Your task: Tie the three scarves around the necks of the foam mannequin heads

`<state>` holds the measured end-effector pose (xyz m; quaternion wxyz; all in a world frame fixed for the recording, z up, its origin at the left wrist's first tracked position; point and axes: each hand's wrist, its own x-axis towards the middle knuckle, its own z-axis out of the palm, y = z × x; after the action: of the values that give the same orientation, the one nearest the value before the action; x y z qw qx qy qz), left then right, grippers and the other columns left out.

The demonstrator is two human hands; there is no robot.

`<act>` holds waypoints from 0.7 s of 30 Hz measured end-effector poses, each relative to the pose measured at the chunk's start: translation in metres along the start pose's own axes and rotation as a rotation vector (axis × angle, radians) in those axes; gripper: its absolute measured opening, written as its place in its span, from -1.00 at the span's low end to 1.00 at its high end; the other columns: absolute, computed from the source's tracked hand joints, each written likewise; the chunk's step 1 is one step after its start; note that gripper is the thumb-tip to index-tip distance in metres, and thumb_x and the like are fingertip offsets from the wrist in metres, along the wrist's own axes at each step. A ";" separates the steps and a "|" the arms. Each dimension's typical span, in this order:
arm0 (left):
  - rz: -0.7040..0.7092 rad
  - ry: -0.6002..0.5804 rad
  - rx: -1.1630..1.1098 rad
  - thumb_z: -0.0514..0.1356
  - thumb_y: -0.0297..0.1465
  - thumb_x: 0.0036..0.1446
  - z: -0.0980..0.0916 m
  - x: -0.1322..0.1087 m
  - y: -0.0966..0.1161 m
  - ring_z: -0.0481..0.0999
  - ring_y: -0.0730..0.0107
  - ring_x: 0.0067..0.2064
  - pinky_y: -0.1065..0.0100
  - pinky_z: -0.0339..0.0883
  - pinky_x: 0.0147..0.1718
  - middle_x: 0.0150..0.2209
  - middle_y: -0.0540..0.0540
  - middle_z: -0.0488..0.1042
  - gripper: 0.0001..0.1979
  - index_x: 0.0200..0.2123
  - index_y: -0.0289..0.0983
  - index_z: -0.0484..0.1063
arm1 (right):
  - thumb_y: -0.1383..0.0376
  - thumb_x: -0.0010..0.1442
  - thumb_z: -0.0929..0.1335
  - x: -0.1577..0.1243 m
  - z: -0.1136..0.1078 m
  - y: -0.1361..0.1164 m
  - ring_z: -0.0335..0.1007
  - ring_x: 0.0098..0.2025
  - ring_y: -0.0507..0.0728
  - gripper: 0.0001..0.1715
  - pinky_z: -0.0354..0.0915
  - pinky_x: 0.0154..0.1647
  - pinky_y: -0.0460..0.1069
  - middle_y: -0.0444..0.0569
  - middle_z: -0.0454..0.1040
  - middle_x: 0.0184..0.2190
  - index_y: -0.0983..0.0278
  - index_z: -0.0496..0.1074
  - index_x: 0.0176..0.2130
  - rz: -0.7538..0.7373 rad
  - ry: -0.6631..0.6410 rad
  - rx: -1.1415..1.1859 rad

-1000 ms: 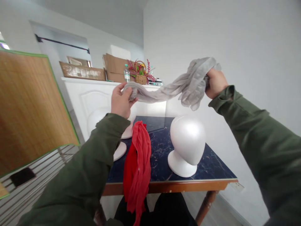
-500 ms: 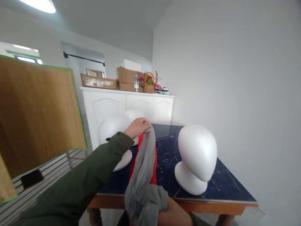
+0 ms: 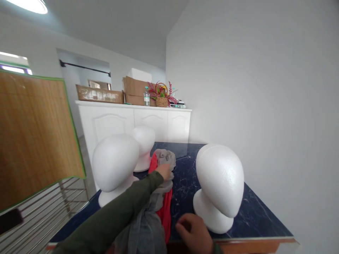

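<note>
A grey scarf [image 3: 150, 225] lies bunched lengthwise on the dark blue marbled table [image 3: 182, 176], and part of it hangs toward me over the near edge. Beneath it shows red cloth [image 3: 166, 211]. My left hand [image 3: 164, 171] is closed on the scarf's far part, its fingertips partly hidden. Off the cloth, my right hand [image 3: 194, 231] is loosely curled near the front edge, with nothing visible in it. Close to that hand stands a white foam head [image 3: 221, 180]. Left of the scarf are a second foam head [image 3: 115, 162] and, farther back, a third foam head [image 3: 144, 139].
Behind the table is a white cabinet [image 3: 111, 123] with cardboard boxes [image 3: 100, 95], a water bottle [image 3: 146, 97] and a flower basket [image 3: 161, 101] on top. To the left, a bamboo mat [image 3: 34, 137] hangs over a metal rack [image 3: 63, 197]. A wall borders the right.
The grey scarf, stretched between both hands before, now lies bunched on the table. My left hand has come down and nearer; my right hand has let go and moved right.
</note>
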<state>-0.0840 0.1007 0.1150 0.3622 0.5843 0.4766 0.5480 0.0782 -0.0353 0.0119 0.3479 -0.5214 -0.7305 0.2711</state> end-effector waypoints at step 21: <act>0.220 -0.466 0.289 0.27 -0.21 -0.19 0.100 -0.162 -0.012 0.00 -0.11 0.23 -0.06 -0.08 0.16 0.22 -0.37 0.02 -0.06 0.22 -0.38 -0.08 | 0.04 -0.06 0.35 -0.012 -0.109 0.090 0.30 0.01 0.27 -0.32 0.22 0.01 0.13 0.15 0.41 -0.08 0.35 0.31 -0.01 0.026 0.352 -0.076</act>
<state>0.0212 -0.0408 0.0425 0.3132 0.7880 0.3877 0.3615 0.2192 -0.0151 0.0075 0.4468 -0.5829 -0.6614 0.1521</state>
